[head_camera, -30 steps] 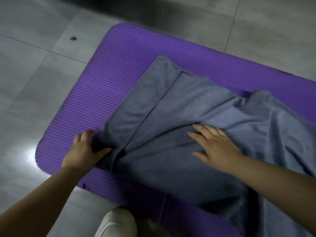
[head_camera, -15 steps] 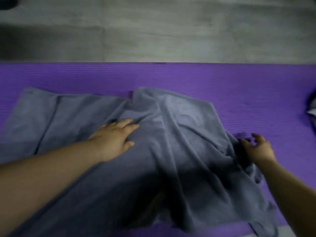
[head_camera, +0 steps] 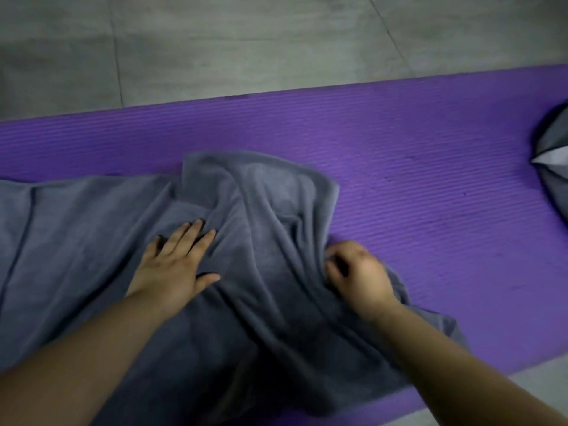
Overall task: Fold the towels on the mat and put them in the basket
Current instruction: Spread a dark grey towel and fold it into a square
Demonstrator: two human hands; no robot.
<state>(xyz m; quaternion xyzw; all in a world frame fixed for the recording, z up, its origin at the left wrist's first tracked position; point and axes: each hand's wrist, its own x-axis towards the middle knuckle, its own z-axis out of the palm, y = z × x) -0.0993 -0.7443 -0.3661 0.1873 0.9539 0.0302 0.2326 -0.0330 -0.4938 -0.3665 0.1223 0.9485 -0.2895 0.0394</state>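
Note:
A large grey towel (head_camera: 92, 229) lies spread and rumpled on the purple mat (head_camera: 430, 167), with raised folds through its middle and right part. My left hand (head_camera: 175, 265) lies flat on the towel's middle with straight fingers, pressing it down. My right hand (head_camera: 359, 275) is at the towel's right edge, fingers curled into the bunched cloth there and gripping it. No basket is in view.
Another piece of grey and white cloth (head_camera: 553, 155) lies at the mat's right edge, cut off by the frame. Grey tiled floor (head_camera: 246, 41) runs beyond the mat's far side. Bare purple mat stretches to the right of the towel.
The view has swung from the towel's left end to its right part. My right hand has closed on the towel's right edge and pulled it inward; my left hand stays flat on the middle.

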